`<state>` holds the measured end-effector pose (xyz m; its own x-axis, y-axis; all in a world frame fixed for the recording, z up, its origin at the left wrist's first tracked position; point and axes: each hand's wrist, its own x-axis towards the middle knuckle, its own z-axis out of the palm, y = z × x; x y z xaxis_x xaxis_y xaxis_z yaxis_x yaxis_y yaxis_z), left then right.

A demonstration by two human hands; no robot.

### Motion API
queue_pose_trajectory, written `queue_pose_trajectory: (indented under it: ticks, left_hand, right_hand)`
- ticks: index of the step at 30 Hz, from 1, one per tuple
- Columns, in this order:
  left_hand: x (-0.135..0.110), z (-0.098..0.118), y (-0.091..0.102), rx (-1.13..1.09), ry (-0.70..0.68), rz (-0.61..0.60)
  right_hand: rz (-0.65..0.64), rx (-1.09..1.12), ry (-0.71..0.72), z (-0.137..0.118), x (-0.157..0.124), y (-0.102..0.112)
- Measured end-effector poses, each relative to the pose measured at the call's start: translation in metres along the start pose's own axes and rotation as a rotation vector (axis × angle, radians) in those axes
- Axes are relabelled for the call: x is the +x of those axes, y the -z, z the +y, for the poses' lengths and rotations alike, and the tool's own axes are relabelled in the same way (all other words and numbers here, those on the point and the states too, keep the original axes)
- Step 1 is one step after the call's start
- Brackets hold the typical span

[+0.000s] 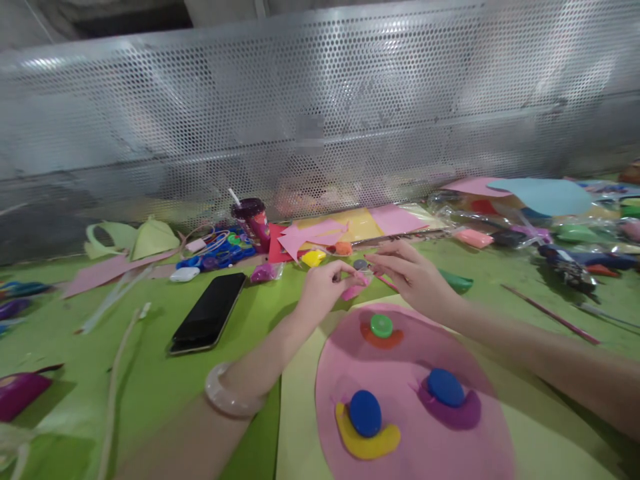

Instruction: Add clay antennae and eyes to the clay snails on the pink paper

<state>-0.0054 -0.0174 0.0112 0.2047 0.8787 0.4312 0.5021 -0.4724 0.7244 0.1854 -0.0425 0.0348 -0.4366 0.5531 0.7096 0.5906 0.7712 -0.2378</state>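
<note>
My left hand [323, 290] is closed in a pinch on a small piece of pink modelling clay [356, 288]. Close beside it, my right hand [407, 273] has its fingers curved together; what they hold, if anything, is too small to make out. A thin pink strip [387, 283] shows under the right fingers. Nearer me lies a pink paper oval [400, 400] on a pale yellow sheet [300, 413]. On it are snail-like clay figures: a yellow body [367, 445] with a blue disc [365, 413], a purple body [457, 411] with a blue disc [445, 387], and an orange body [385, 341] with a green disc [381, 325].
A black phone [209, 312] lies left of my arms, with a white earbud case [185, 274] behind. A drink cup [254, 223] with a straw stands before the perforated metal panel [350, 120]. Coloured paper [395, 219], clay packs [473, 237] and a thin stick [550, 313] lie around.
</note>
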Motion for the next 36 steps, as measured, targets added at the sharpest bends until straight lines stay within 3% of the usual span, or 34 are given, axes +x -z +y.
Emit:
queue_pose_trajectory:
  ticks: [6, 13, 22, 25, 30, 36]
  left_hand:
    - [-0.002, 0.003, 0.0, -0.029, 0.014, -0.034]
    - [-0.002, 0.005, 0.001, -0.091, 0.02, -0.073]
    - [0.001, -0.002, -0.001, -0.12, 0.062, -0.081]
    - [0.002, -0.002, 0.0, -0.141, 0.104, -0.143]
    - [0.001, 0.0, 0.003, -0.196, 0.15, -0.379]
    - [0.002, -0.005, 0.002, -0.167, 0.152, -0.415]
  right_hand:
    - [0.01, -0.009, -0.195, 0.003, -0.001, -0.004]
    - [-0.098, -0.018, -0.051, 0.006, -0.003, -0.005]
    - [-0.153, 0.006, -0.182, 0.001, -0.003, -0.007]
    - [-0.199, 0.055, -0.251, -0.001, -0.002, -0.006]
    - [-0.209, 0.11, -0.287, -0.001, -0.003, -0.006]
    - [-0.219, 0.074, -0.295, 0.0, -0.003, -0.008]
